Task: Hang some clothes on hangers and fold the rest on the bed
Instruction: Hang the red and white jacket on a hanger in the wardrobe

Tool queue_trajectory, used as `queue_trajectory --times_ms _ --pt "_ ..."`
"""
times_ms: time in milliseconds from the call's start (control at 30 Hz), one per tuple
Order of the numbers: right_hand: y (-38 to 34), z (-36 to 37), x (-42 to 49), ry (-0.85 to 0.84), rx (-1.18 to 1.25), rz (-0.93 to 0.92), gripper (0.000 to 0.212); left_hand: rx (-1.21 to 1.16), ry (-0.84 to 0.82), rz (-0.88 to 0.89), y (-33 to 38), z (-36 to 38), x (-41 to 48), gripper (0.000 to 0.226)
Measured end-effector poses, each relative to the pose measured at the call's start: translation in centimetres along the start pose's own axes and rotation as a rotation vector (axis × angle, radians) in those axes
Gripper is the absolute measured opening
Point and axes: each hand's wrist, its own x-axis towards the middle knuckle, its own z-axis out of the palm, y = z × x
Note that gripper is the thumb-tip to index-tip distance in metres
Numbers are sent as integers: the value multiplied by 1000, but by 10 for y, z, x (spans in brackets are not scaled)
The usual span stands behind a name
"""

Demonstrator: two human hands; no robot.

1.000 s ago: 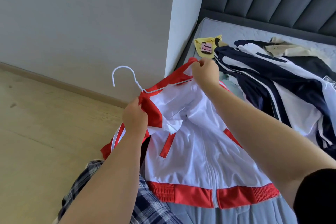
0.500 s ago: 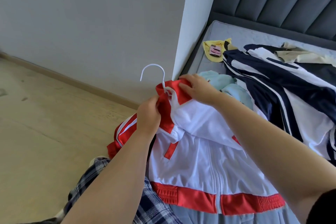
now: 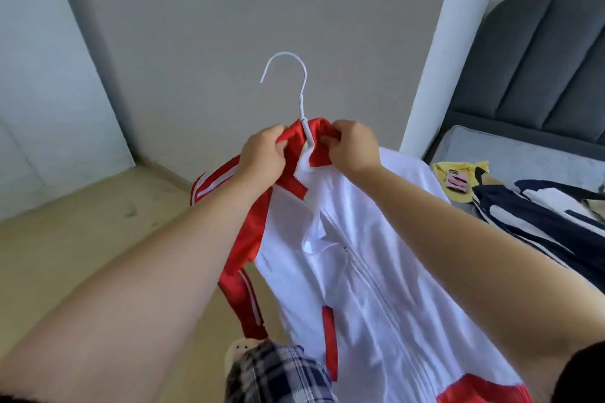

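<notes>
My left grip (image 3: 263, 154) and right grip (image 3: 355, 150) sit bunched at the collar of the white and red zip jacket (image 3: 360, 255), whose long body fills the gap between my forearms and blocks any reach straight down. Around the white wire hanger hook (image 3: 304, 91) above them the air is open up to the plain grey wall (image 3: 262, 10), and the pale wooden floor (image 3: 82, 222) on my left offers open room. On my right a white wall corner (image 3: 435, 59) stands near, and past it the grey bed (image 3: 523, 157) carries a yellow cloth (image 3: 458, 168) and a heap of navy and white striped clothes (image 3: 530, 216).
</notes>
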Motion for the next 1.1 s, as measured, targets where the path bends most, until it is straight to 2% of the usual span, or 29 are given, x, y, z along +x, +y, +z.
queue_trajectory --times_ms 167,300,433,533,567,600,667,700,733,800,833,867,933,967,1033,1100 --pt "-116 -46 87 199 128 -142 30 62 119 101 46 -137 81 26" --pt "-185 -73 118 424 257 -300 27 327 222 189 81 -227 120 28" --pt "-217 -79 123 321 228 -359 39 589 189 184 79 -276 130 23" --pt "-219 -79 118 463 300 -318 29 590 320 144 60 -286 119 21" --pt "-217 -79 115 439 346 -307 29 584 391 118 52 -290 113 21" --pt "-216 -78 112 316 344 -310 35 568 455 90 43 -294 108 20" --pt "-212 -75 103 -78 141 -298 50 521 530 56 24 -303 97 18" --pt "-211 -73 98 -149 56 -305 53 496 540 53 16 -307 92 17" --pt "-211 -71 96 -98 34 -328 54 471 535 58 8 -309 87 16" --pt "-215 -66 95 161 141 -373 43 416 519 87 -2 -310 79 15" --pt "-218 -64 96 152 220 -381 36 391 513 104 -5 -310 77 15" --pt "-223 -63 96 21 268 -377 32 374 505 116 -8 -309 74 14" --pt "-230 -57 93 -372 254 -315 31 364 467 125 -14 -307 68 14" --pt "-230 -53 92 -475 201 -302 26 373 429 119 -17 -303 66 13" --pt "-231 -40 87 -484 36 -321 26 415 321 83 -25 -295 61 11" --pt "-230 -23 85 -297 -20 -326 29 478 275 27 -30 -291 60 12"
